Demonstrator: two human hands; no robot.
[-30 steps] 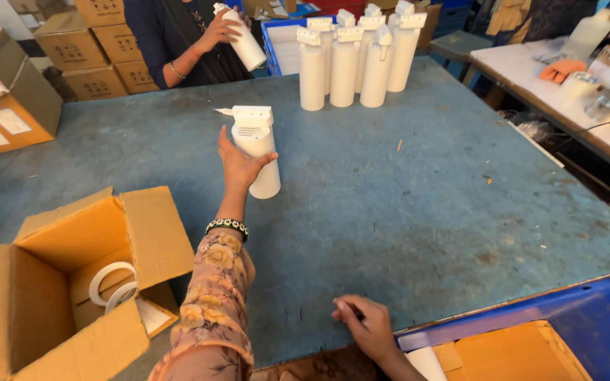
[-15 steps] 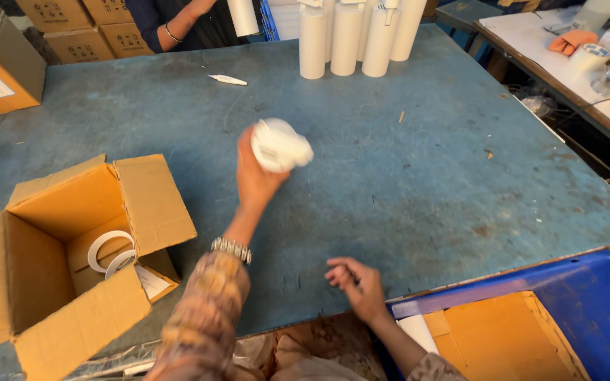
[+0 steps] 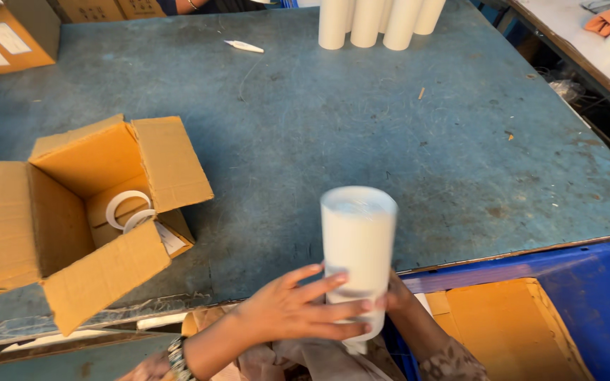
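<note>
I see the white bottle point(image 3: 356, 254) upright just right of the open cardboard box point(image 3: 79, 212), left hand point(image 3: 298, 310) wrapped around its lower part, right hand point(image 3: 397, 296) cupped behind.

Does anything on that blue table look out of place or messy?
One small white piece lies alone on the blue table, apart from the standing white bottles. The tabletop is scuffed and speckled with bits. The bottle in both hands is held bottom-up.
</note>
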